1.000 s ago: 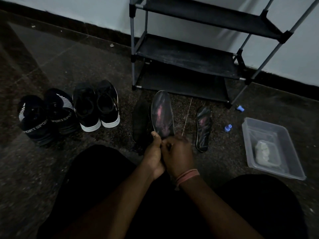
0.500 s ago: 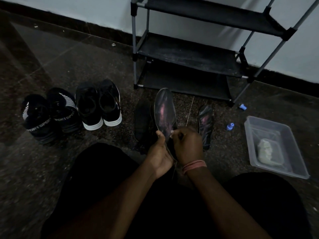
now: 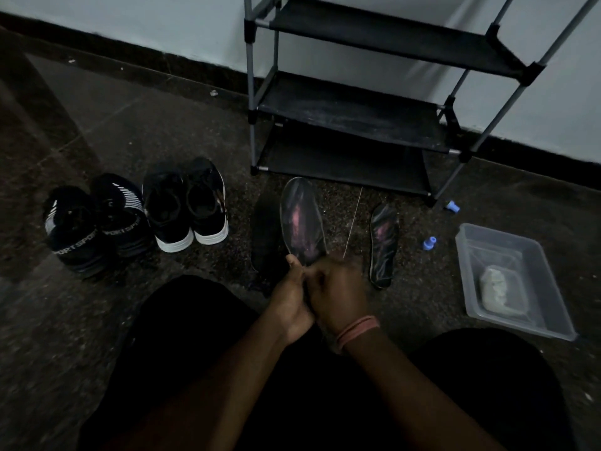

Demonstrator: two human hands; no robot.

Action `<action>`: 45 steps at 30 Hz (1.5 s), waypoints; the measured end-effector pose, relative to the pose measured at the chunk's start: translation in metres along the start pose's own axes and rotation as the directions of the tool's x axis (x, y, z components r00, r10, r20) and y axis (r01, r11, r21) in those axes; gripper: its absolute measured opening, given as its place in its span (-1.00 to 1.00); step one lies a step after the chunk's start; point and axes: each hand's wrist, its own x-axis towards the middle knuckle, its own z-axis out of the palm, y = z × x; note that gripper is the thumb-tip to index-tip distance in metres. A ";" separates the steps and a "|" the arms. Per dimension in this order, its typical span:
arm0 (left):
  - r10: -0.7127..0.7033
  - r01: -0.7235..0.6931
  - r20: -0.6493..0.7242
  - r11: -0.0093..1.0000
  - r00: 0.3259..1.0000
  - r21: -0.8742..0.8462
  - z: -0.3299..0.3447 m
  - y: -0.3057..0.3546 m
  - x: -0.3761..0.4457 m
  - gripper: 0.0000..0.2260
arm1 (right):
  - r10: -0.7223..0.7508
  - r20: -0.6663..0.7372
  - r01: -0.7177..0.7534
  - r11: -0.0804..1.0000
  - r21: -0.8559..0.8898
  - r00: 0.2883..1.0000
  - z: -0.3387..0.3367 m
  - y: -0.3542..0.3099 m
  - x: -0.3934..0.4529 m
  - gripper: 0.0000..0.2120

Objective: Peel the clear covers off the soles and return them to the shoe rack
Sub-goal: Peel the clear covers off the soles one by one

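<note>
Held sole (image 3: 302, 219): stands upright in front of the person, heel end down between both hands, toe end pointing at the shoe rack (image 3: 374, 105).
Left hand (image 3: 291, 296): fingers curled round the heel end, thumb up against its edge.
Right hand (image 3: 338, 288): curled at the same heel end, pinching there; what exactly it pinches is too dark to tell.
Second sole (image 3: 383, 244): flat on the floor (image 3: 130, 131), right of the hands.
Shoes (image 3: 185, 206): two pairs on the left.
Plastic tub (image 3: 520, 255): far right.
</note>
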 end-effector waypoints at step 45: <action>0.072 -0.064 0.173 0.997 0.982 -0.047 -0.003 0.012 -0.010 -0.50 | 0.155 -0.093 -0.132 0.967 0.219 0.984 -0.010 0.014 -0.003 -0.88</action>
